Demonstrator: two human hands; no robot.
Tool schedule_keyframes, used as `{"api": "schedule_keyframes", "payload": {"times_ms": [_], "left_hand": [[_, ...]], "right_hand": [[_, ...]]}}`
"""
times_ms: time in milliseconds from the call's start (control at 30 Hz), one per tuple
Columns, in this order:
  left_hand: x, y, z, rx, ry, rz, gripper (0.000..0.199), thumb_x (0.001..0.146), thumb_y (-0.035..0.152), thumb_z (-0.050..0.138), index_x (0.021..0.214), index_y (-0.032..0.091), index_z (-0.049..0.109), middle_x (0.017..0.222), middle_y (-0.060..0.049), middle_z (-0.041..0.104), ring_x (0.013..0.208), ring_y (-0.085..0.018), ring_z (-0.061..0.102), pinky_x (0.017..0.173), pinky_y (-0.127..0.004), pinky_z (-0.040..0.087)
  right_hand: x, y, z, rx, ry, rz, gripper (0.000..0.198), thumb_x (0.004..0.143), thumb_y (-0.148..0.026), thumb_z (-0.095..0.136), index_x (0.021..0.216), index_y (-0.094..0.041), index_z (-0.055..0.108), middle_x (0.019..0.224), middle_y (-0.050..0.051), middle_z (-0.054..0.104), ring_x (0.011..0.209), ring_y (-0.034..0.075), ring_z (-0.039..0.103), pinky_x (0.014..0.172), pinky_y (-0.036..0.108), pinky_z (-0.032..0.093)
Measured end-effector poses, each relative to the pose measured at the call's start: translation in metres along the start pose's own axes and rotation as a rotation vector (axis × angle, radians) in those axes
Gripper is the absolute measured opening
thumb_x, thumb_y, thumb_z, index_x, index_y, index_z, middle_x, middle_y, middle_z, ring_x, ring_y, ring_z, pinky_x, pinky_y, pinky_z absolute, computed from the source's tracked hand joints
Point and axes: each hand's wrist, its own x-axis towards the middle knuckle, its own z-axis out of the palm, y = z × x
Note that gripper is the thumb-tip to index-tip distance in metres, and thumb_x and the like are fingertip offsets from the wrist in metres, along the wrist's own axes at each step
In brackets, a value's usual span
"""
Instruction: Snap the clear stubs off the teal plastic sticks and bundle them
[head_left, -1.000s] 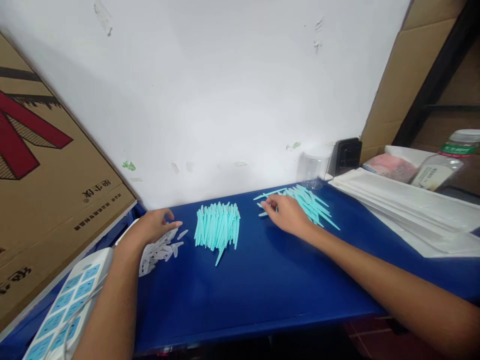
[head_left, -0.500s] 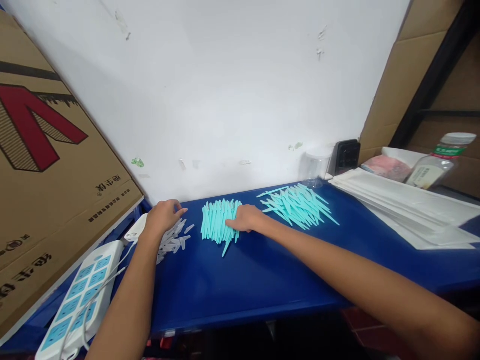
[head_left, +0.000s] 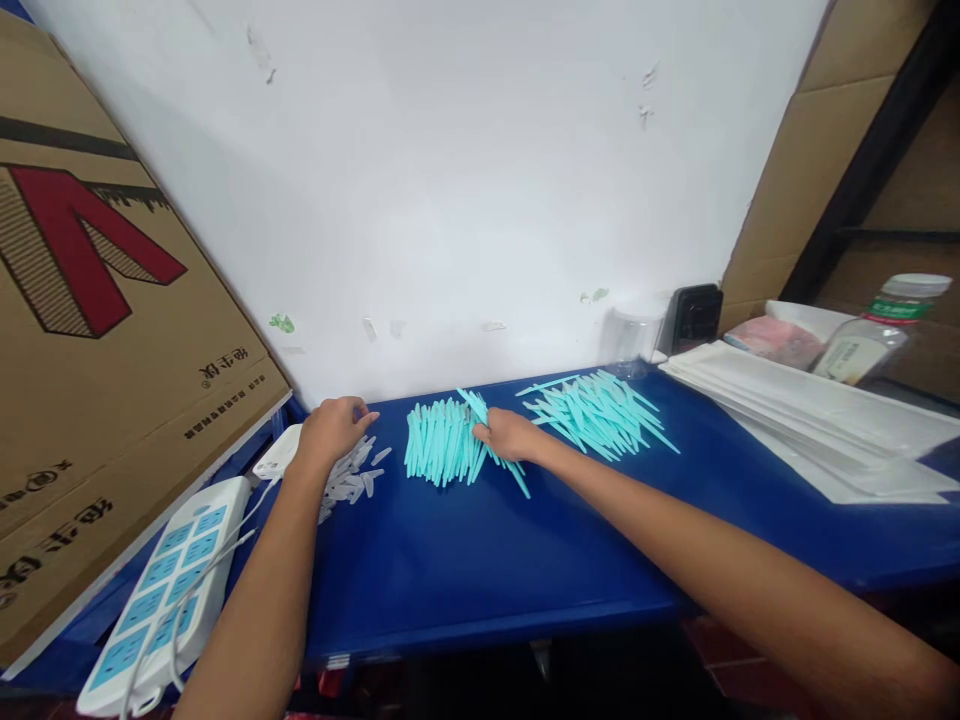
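My right hand (head_left: 508, 436) is closed around a few slim turquoise sticks (head_left: 517, 478), shaped like eyebrow razors; they slant out above and below the fingers. It is at the right end of a neat row of the same sticks (head_left: 439, 440), standing side by side on the blue table (head_left: 480, 575). A looser heap of turquoise sticks (head_left: 600, 412) lies beyond, to the right. My left hand (head_left: 334, 430) is over a small pile of translucent plastic caps (head_left: 351, 482). Its fingers are curled with the tips together, and anything between them is too small to make out.
A white power strip (head_left: 169, 590) with cables runs along the left edge, beside a large cardboard box (head_left: 142, 400). White sheets (head_left: 810, 425), a bottle (head_left: 870, 335) and a clear jar (head_left: 634, 338) are at the right. A white wall (head_left: 480, 200) closes off the back.
My right hand has shifted slightly right, and the sticks in it now tilt away from the row. My left hand remains over the caps, nearly unmoved.
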Motion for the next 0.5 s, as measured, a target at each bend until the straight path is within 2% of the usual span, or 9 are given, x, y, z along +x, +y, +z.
{"api": "schedule_keyframes", "payload": {"times_ms": [133,233,400,500], "left_hand": [[-0.001,0.001,-0.001,-0.009,0.010,0.000,0.040,0.091,0.058,0.053,0.092,0.023,0.073,0.087,-0.010,0.076,0.085,-0.028,0.068,0.063,-0.031,0.039],[-0.001,0.001,-0.001,-0.013,0.024,0.011,0.040,0.092,0.058,0.053,0.092,0.023,0.074,0.088,-0.010,0.076,0.085,-0.028,0.068,0.064,-0.031,0.040],[0.000,0.001,0.001,-0.015,0.028,0.025,0.040,0.092,0.057,0.053,0.090,0.023,0.074,0.087,-0.010,0.076,0.085,-0.028,0.068,0.064,-0.031,0.040],[0.001,0.002,0.003,-0.024,0.029,0.048,0.040,0.092,0.057,0.053,0.089,0.023,0.074,0.085,-0.009,0.076,0.084,-0.027,0.068,0.063,-0.031,0.039]], "right_hand": [[-0.003,0.014,-0.001,0.152,0.082,-0.071,0.019,0.103,-0.034,0.049,0.095,-0.017,0.052,0.079,0.009,0.071,0.069,0.023,0.070,0.062,0.032,0.051],[-0.009,0.025,0.001,0.266,0.140,-0.138,0.016,0.104,-0.034,0.040,0.092,-0.023,0.040,0.070,0.001,0.066,0.052,0.016,0.062,0.051,0.028,0.045],[-0.017,0.042,0.001,0.324,0.411,-0.196,0.019,0.102,-0.040,0.041,0.090,-0.026,0.035,0.068,-0.003,0.052,0.058,0.018,0.051,0.056,0.029,0.039],[-0.023,0.048,-0.002,0.359,0.557,-0.191,0.022,0.102,-0.044,0.039,0.092,-0.025,0.039,0.072,0.000,0.053,0.064,0.020,0.050,0.060,0.032,0.038]]}}
